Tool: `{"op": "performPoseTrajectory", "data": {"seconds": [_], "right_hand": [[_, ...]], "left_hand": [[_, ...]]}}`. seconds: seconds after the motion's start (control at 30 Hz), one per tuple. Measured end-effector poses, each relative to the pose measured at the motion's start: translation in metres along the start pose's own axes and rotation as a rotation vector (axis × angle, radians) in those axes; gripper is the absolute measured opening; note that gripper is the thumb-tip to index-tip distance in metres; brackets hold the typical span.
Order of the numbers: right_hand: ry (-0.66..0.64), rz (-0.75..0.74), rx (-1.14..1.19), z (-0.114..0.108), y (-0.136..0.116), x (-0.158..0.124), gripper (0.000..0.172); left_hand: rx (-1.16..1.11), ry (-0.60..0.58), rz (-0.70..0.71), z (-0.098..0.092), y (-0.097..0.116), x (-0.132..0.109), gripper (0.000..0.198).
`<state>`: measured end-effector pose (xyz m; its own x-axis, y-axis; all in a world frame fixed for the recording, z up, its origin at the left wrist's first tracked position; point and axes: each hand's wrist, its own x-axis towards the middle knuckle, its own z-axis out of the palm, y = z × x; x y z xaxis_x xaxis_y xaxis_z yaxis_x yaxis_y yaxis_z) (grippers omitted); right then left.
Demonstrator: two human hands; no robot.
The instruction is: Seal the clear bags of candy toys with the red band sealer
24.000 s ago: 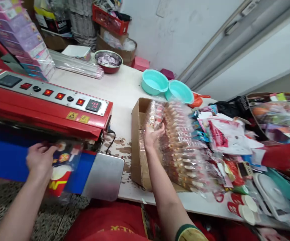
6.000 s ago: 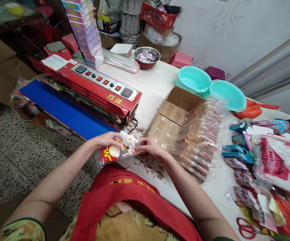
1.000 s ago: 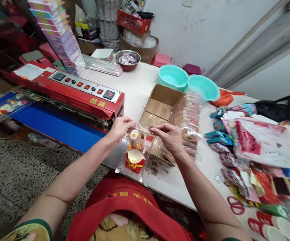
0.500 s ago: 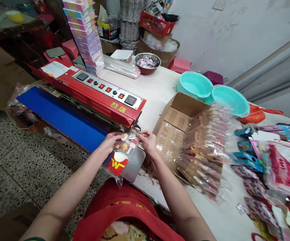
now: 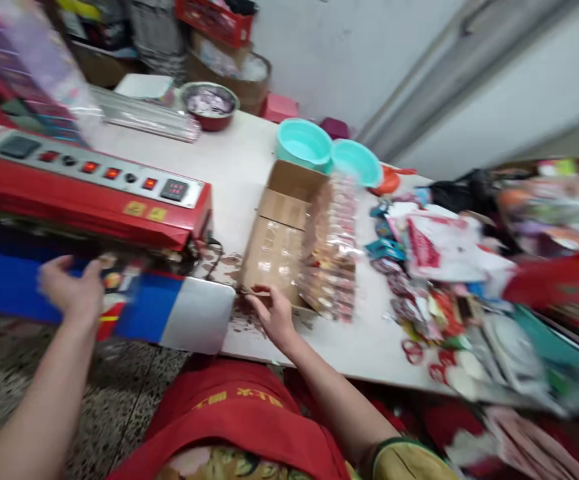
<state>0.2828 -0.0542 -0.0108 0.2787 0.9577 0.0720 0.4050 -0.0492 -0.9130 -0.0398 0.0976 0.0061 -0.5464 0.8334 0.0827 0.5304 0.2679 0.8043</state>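
My left hand point(image 5: 72, 287) is over the blue conveyor belt point(image 5: 149, 310) of a red sealing machine point(image 5: 84, 203), its fingers apart. Just right of its thumb, a clear plastic packet point(image 5: 114, 307) with small colourful pieces and a red and yellow part lies on the belt, its top edge at the machine's slot. Blur hides whether the thumb touches the packet. My right hand point(image 5: 273, 313) is at the near left corner of an open cardboard box point(image 5: 272, 257), thumb and fingers slightly apart with nothing seen between them. Clear filled packets point(image 5: 332, 267) stand in a row along the box's right side.
A metal end plate point(image 5: 199, 317) extends from the belt beside the white table point(image 5: 234, 173). Turquoise basins point(image 5: 303, 143) and a bowl of small sachets point(image 5: 209, 107) stand behind. Red-handled scissors point(image 5: 412, 351) and mixed packages point(image 5: 444, 247) are to the right.
Both hands held the packet at the slot's right end; now it is further left along the belt and my hands are apart. My right hand has moved to the box. The view has swung right.
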Motion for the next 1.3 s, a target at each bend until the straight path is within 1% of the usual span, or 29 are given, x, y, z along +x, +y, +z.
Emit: {"op": "performPoseTrajectory", "data": {"seconds": [0.03, 0.07, 0.1, 0.13, 0.17, 0.2, 0.23, 0.27, 0.3, 0.33, 0.37, 0.43, 0.47, 0.53, 0.63, 0.7, 0.77, 0.8, 0.83, 0.87, 0.9, 0.97, 1.03, 1.07, 1.1, 1.17, 1.23, 1.3], "right_hand": [[0.057, -0.086, -0.125, -0.028, 0.008, -0.018, 0.022], [0.13, -0.176, -0.249, -0.057, 0.016, -0.036, 0.024], [0.209, -0.258, -0.365, -0.085, 0.024, -0.053, 0.028], [0.282, -0.314, -0.469, -0.111, 0.031, -0.068, 0.033], [0.337, -0.341, -0.557, -0.137, 0.037, -0.079, 0.037], [0.373, -0.345, -0.63, -0.16, 0.042, -0.087, 0.041], [0.39, -0.338, -0.687, -0.18, 0.045, -0.091, 0.042], [0.388, -0.329, -0.727, -0.198, 0.047, -0.091, 0.041], [0.373, -0.322, -0.751, -0.214, 0.049, -0.088, 0.039], [0.347, -0.32, -0.761, -0.226, 0.05, -0.082, 0.037], [0.312, -0.318, -0.762, -0.236, 0.051, -0.073, 0.036], [0.227, -0.312, -0.756, -0.251, 0.056, -0.051, 0.039], [0.183, -0.308, -0.76, -0.256, 0.061, -0.039, 0.041], [0.093, -0.296, -0.799, -0.264, 0.072, -0.018, 0.042], [-0.064, -0.269, -0.925, -0.275, 0.088, 0.005, 0.038], [-0.146, -0.268, -0.997, -0.283, 0.089, 0.015, 0.037], [-0.168, -0.301, -0.998, -0.291, 0.077, 0.025, 0.036], [-0.15, -0.327, -0.961, -0.293, 0.067, 0.03, 0.035], [-0.114, -0.357, -0.897, -0.294, 0.053, 0.036, 0.033], [-0.067, -0.388, -0.808, -0.293, 0.037, 0.043, 0.03], [-0.013, -0.412, -0.697, -0.29, 0.019, 0.049, 0.029], [0.083, -0.434, -0.443, -0.276, -0.018, 0.062, 0.026], [0.15, -0.421, -0.2, -0.255, -0.049, 0.072, 0.024], [0.177, -0.405, -0.098, -0.243, -0.06, 0.076, 0.023], [0.203, -0.383, -0.012, -0.229, -0.068, 0.08, 0.022], [0.228, -0.31, 0.127, -0.199, -0.074, 0.087, 0.022], [0.216, -0.188, 0.244, -0.168, -0.069, 0.091, 0.022], [0.176, -0.052, 0.344, -0.135, -0.058, 0.092, 0.023]], "left_hand": [[0.056, 0.078, 0.092, 0.005, 0.002, -0.011, 0.04], [0.116, 0.098, 0.264, 0.014, 0.006, -0.029, 0.042], [0.118, 0.082, 0.434, 0.025, 0.013, -0.053, 0.043], [0.084, -0.004, 0.614, 0.039, 0.022, -0.082, 0.041], [0.018, -0.137, 0.775, 0.053, 0.033, -0.115, 0.037], [-0.032, -0.347, 0.916, 0.068, 0.045, -0.147, 0.034], [-0.074, -0.536, 1.022, 0.085, 0.059, -0.178, 0.031], [-0.102, -0.674, 1.106, 0.101, 0.073, -0.206, 0.032], [-0.103, -0.784, 1.173, 0.118, 0.087, -0.229, 0.037], [-0.093, -0.854, 1.22, 0.133, 0.101, -0.246, 0.044], [-0.073, -0.894, 1.257, 0.148, 0.115, -0.259, 0.051], [-0.018, -0.928, 1.313, 0.175, 0.141, -0.273, 0.06], [0.016, -0.937, 1.343, 0.186, 0.153, -0.277, 0.061], [0.107, -0.965, 1.412, 0.204, 0.173, -0.28, 0.056], [0.271, -0.981, 1.475, 0.22, 0.192, -0.277, 0.043], [0.313, -0.955, 1.486, 0.223, 0.201, -0.272, 0.033], [0.271, -0.92, 1.469, 0.219, 0.213, -0.262, 0.021], [0.221, -0.907, 1.441, 0.215, 0.221, -0.255, 0.016], [0.15, -0.905, 1.401, 0.209, 0.23, -0.248, 0.015], [0.054, -0.917, 1.353, 0.201, 0.241, -0.241, 0.02], [-0.065, -0.948, 1.299, 0.192, 0.251, -0.233, 0.024], [-0.336, -1.068, 1.133, 0.171, 0.27, -0.217, 0.026], [-0.588, -1.198, 0.868, 0.146, 0.28, -0.201, 0.022], [-0.686, -1.238, 0.713, 0.134, 0.28, -0.194, 0.025], [-0.759, -1.265, 0.564, 0.122, 0.276, -0.187, 0.032], [-0.831, -1.296, 0.309, 0.102, 0.258, -0.175, 0.05], [-0.812, -1.322, 0.095, 0.086, 0.23, -0.166, 0.06], [-0.76, -1.311, -0.082, 0.076, 0.197, -0.161, 0.063]]}}
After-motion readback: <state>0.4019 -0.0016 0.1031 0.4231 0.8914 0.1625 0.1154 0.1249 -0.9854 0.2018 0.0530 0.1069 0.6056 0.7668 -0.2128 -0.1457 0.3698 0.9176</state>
